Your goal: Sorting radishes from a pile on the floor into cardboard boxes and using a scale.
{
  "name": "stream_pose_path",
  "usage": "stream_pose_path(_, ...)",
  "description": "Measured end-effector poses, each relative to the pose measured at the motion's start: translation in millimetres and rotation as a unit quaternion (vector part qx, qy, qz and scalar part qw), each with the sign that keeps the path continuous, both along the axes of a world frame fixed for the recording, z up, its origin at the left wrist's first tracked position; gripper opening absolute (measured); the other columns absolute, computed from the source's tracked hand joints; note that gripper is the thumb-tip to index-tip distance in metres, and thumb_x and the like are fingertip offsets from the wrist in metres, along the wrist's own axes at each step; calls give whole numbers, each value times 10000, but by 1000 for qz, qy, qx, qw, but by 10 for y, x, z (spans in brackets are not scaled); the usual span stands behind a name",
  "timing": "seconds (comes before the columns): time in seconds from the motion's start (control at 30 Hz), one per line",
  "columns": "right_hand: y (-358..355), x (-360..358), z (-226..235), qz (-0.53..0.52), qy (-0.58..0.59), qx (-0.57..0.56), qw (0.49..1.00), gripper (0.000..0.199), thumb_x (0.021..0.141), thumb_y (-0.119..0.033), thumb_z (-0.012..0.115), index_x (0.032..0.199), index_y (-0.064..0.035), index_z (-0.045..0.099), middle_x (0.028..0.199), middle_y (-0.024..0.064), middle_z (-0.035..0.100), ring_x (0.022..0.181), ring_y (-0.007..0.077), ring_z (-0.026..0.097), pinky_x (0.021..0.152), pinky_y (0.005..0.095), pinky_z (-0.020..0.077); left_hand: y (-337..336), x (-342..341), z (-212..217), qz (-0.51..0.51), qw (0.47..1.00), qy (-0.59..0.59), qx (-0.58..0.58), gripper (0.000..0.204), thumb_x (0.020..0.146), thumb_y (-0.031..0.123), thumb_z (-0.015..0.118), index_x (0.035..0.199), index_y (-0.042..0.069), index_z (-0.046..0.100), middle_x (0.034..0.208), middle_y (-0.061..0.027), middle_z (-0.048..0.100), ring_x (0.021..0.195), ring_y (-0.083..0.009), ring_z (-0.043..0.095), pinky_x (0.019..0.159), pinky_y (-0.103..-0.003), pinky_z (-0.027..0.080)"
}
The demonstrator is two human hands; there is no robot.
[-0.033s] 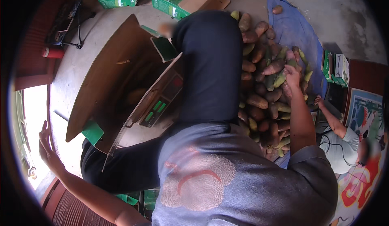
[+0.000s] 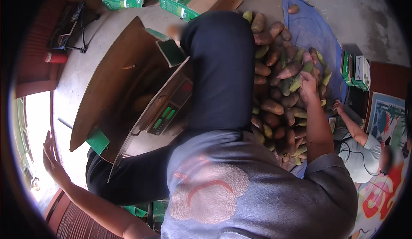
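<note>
Grey floor (image 2: 365, 16): runs under blue sheet (image 2: 315, 29).
Vegetable heap (image 2: 272, 107): brown and green, inside sheet's right edge.
Brown carton (image 2: 96, 93): left of heap.
Left hand (image 2: 55, 166): wide, near carton's lower-left corner.
Right hand (image 2: 309, 85): curled on heap; grip, cannot tell.
Change: right hand slightly nearer wearer.

Both hands and a knee shift slightly.
The right hand (image 2: 308, 84), at the pile of vegetables (image 2: 272, 106), has drawn back a little toward the person's body. The outstretched left hand (image 2: 53, 164) has dropped slightly lower in view. The dark-trousered knee (image 2: 221, 31) and the green boxes (image 2: 178, 5) beyond it now appear slightly farther left.
</note>
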State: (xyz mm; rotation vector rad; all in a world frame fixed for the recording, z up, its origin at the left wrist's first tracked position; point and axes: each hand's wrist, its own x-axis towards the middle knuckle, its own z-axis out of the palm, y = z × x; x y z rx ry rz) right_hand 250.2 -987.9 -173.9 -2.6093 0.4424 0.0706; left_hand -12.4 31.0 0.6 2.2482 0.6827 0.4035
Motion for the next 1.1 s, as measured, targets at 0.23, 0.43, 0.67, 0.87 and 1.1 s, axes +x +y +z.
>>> stream_pose_path(0.23, 347, -387, -537, -272, 201, 130, 932, 378, 972, -71, 585, 1350, -84, 576, 1202, 103, 668, 1007, 256, 701, 796, 364, 596, 132, -532, 23, 53, 994, 22, 95, 488, 1075, 341, 486, 1460, 40, 506, 1485, -112, 525, 1366, -260, 499, 1152, -433, 395)
stream_pose_path(0.43, -273, -323, -1132, -419, 125, 276, 856, 517, 975, -130, 613, 1455, -109, 422, 1350, 113, 573, 1273, 346, 557, 972, 420, 553, 135, -552, -357, 182, 982, 23, -33, 479, 1071, 311, 498, 1469, 44, 493, 1489, -113, 515, 1364, -249, 505, 1158, -418, 413)
stream_pose_path(0.67, -1142, -24, -1781, -471, 10, 231, 851, 564, 895, -209, 757, 1404, -211, 515, 1333, 38, 606, 1153, 220, 606, 964, 430, 509, 14, -433, -621, 235, 958, -80, -141, 435, 1061, 185, 491, 1454, -1, 485, 1482, -147, 512, 1347, -262, 526, 1152, -402, 400)
stream_pose_path(0.87, -820, 148, -2213, -543, 57, 113, 830, 515, 845, -266, 829, 1304, -185, 609, 1214, 5, 671, 1047, 200, 641, 888, 385, 517, 53, -528, -318, 240, 962, -91, -91, 397, 1062, 179, 501, 1419, 8, 533, 1435, -136, 567, 1303, -261, 568, 1130, -402, 428)
stream_pose_path(1.1, -631, 295, -1991, -517, 33, 381, 766, 416, 831, -426, 821, 1156, -216, 669, 1159, 12, 621, 981, 238, 597, 883, 351, 463, 99, -506, -389, 230, 964, -105, -83, 359, 1071, 174, 494, 1393, 39, 578, 1392, -115, 607, 1267, -260, 598, 1115, -411, 450)
